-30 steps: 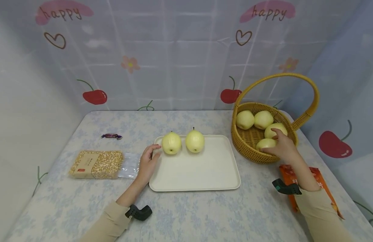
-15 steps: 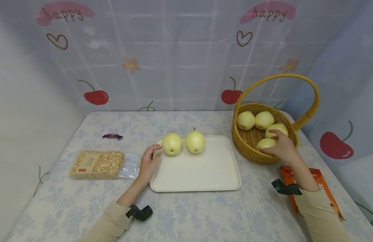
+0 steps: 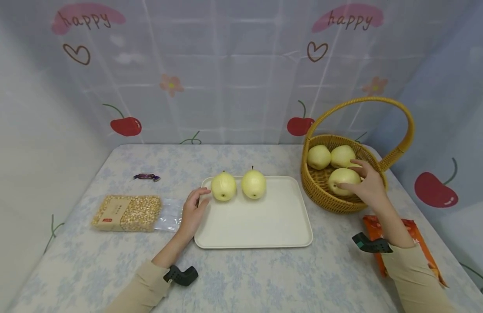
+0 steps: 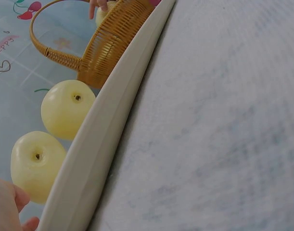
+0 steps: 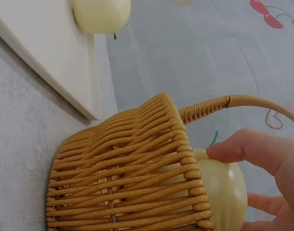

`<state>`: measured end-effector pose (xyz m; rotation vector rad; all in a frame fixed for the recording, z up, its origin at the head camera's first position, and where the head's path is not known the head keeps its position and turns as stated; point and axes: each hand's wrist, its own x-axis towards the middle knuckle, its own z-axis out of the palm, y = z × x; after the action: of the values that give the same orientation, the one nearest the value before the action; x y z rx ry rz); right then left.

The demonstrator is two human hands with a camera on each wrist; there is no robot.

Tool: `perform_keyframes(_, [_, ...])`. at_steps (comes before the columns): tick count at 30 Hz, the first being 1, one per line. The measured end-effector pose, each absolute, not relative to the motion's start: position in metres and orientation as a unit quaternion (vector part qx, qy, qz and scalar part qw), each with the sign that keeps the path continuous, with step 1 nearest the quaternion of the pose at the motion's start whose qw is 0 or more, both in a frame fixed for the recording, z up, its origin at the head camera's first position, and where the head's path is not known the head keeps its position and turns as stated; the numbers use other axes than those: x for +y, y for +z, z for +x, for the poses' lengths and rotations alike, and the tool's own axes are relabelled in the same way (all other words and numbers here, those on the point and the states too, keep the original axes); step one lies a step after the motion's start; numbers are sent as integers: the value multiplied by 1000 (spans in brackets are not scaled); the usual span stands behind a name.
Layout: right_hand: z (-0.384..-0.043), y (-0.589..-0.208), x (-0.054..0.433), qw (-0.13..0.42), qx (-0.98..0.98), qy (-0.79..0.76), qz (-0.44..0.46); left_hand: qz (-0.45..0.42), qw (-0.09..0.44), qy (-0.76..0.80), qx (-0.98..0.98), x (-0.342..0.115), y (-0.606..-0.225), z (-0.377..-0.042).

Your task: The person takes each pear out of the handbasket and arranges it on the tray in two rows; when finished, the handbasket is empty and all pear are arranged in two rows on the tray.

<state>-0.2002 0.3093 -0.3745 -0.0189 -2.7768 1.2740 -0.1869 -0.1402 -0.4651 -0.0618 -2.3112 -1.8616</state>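
Observation:
My right hand [image 3: 371, 186] grips a pale yellow-green pear [image 3: 341, 177] inside the wicker basket [image 3: 322, 201]. The thumb lies on the pear's near side and the fingers go round its far side. In the right wrist view this pear [image 5: 223, 192] shows above the basket's rim. Two more pears [image 3: 318, 157] sit at the back of the basket. My left hand [image 3: 192, 216] rests at the left edge of the cream tray [image 3: 257, 226], fingers relaxed. Its fingertips are right beside the left pear [image 3: 223, 187] on the tray. A second pear [image 3: 254, 184] stands next to that one.
The basket's tall handle [image 3: 409, 126] arches over its opening. An orange packet [image 3: 415, 234] lies under the right forearm. Left of the tray are a bag of corn kernels [image 3: 141, 213] and a purple wrapped candy [image 3: 146, 177]. A printed curtain [image 3: 241, 95] hangs behind the table.
The right hand has lifted a pear from the right side of the basket and brought it slightly left, over the front pear, which it now hides. The left hand stays put.

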Motion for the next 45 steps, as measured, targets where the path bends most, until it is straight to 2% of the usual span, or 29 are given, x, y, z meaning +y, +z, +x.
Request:
perform_keyframes(6, [-203, -370, 304, 67, -900, 430, 0, -29, 85, -626, -774, -137, -447, -177])
perform_keyframes(17, [-212, -356, 280, 105, -896, 429, 41, -23, 80, -629, -773, -137, -448, -177])
perform_keyframes(28, [-220, -351, 247, 76, -866, 488, 77, -28, 79, -622, -778, -138, -449, -179])
perform_keyframes(34, [-222, -352, 231, 69, -848, 514, 109, -22, 87, -622, -778, -141, -472, -190])
perform_keyframes(45, [-234, -373, 209, 49, -849, 503, 151, -19, 95, -614, -783, -143, -482, -194])
